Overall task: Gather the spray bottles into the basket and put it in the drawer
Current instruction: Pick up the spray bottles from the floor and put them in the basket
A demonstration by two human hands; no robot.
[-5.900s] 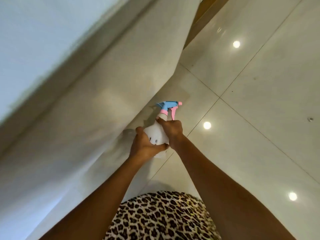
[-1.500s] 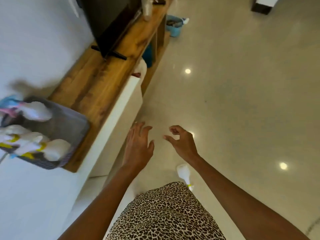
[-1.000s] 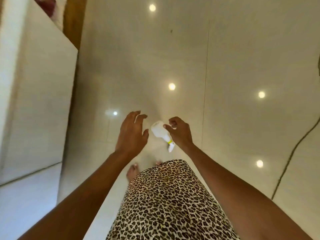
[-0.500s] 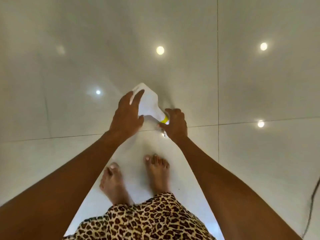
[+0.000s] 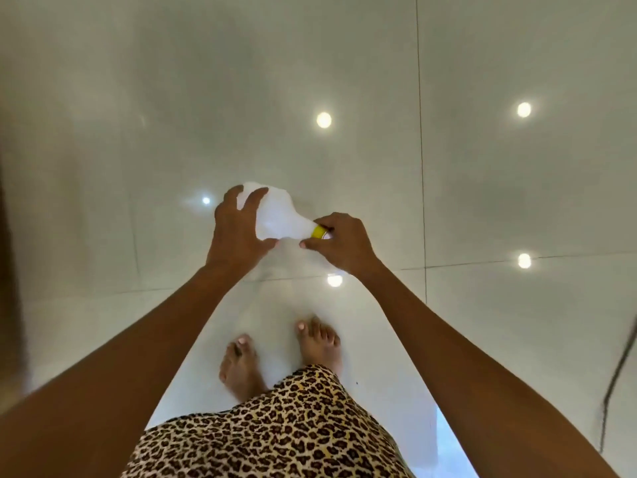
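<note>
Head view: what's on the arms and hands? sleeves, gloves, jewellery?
Both arms are bare up to the frame edge, with no sleeves in view. The left hand and right hand are ungloved; no rings, watch or bracelets are visible. A leopard-print garment covers the lower body.

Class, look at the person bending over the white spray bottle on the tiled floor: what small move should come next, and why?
Probably lift the spray bottle off the floor. The left hand already wraps its body and the right hand pinches the neck by the yellow collar, so both have hold. No basket is in view, so carrying it there must follow.
</note>
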